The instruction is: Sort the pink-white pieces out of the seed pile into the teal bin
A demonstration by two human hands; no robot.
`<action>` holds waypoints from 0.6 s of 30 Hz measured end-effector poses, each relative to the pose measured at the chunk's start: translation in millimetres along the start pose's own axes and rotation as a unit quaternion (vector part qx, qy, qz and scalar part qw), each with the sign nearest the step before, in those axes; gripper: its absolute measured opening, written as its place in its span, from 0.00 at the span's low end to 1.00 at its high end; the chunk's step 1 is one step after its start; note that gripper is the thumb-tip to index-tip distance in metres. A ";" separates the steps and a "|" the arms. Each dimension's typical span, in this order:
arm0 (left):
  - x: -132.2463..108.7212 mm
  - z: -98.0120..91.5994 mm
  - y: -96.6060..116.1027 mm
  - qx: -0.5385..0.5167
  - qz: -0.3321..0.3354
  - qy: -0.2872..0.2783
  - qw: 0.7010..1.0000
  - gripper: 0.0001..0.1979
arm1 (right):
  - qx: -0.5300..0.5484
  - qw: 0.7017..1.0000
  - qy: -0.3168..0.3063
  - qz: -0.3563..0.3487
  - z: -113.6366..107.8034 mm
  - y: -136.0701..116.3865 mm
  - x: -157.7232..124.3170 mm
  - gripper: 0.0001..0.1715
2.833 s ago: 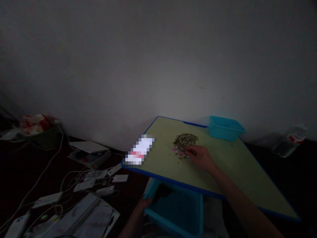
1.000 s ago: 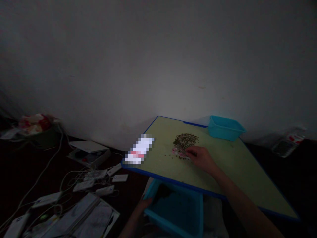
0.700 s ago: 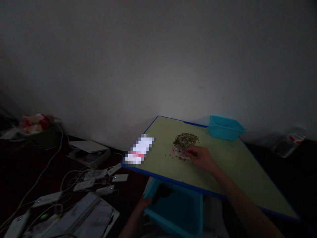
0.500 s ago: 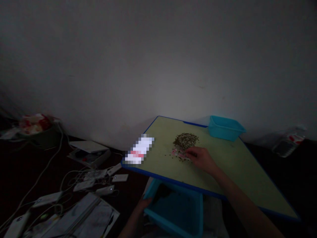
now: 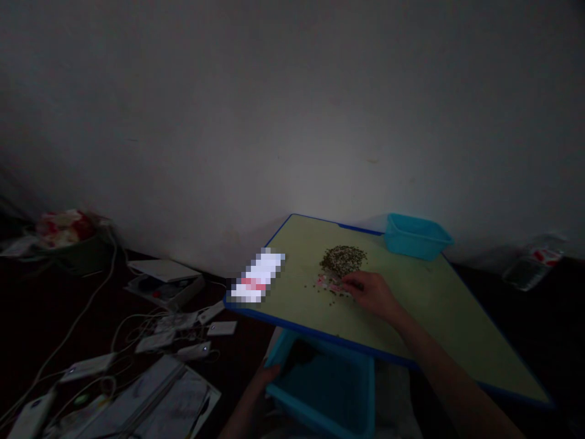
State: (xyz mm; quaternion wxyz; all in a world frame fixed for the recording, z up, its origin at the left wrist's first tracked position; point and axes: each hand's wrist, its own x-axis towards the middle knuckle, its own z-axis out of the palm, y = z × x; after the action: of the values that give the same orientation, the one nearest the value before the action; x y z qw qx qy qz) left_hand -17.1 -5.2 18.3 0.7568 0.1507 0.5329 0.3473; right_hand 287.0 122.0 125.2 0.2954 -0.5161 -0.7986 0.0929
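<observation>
My left hand (image 5: 267,377) is closed around the left rim of a blue plastic basin (image 5: 369,390), just below the table's front edge. Dark matter lies inside that basin, too dim to make out. On the pale yellow table (image 5: 292,311) is a heap of small speckled brown grains or seeds (image 5: 342,258). At the heap's near side my right hand (image 5: 372,294) has its fingers pinched at the edge of a thin pink-and-white piece (image 5: 326,281), perhaps plastic. Loose grains lie around the piece, and the fingers partly hide it.
Another blue basin (image 5: 414,238) stands at the table's back right. A bright pixelated phone-like shape (image 5: 258,277) lies at the left edge. Cables and white power banks (image 5: 222,328) are on the floor at left, with a plastic bottle (image 5: 532,265) at far right.
A few loose grains now lie slightly nearer the table's front edge, below the pink-and-white piece. Both hands and the basins stay almost where they were.
</observation>
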 end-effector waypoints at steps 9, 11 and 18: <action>-3.1 2.6 0.0 0.016 0.009 -0.001 1.000 0.38 | 0.008 1.000 -0.001 0.007 -1.5 0.0 0.6 0.09; -3.4 2.7 0.5 0.013 0.011 0.006 1.000 0.38 | 0.005 1.000 -0.006 0.005 -0.3 0.9 0.3 0.08; 7.8 -10.6 -2.1 -0.006 0.007 -0.013 1.000 0.28 | 0.007 1.000 -0.007 0.003 0.2 2.3 0.4 0.08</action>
State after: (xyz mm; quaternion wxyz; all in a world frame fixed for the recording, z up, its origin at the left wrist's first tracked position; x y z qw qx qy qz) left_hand -24.5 -2.8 7.5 0.7623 0.1548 0.5196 0.3534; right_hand 288.6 123.3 124.2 0.2930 -0.5156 -0.7987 0.1025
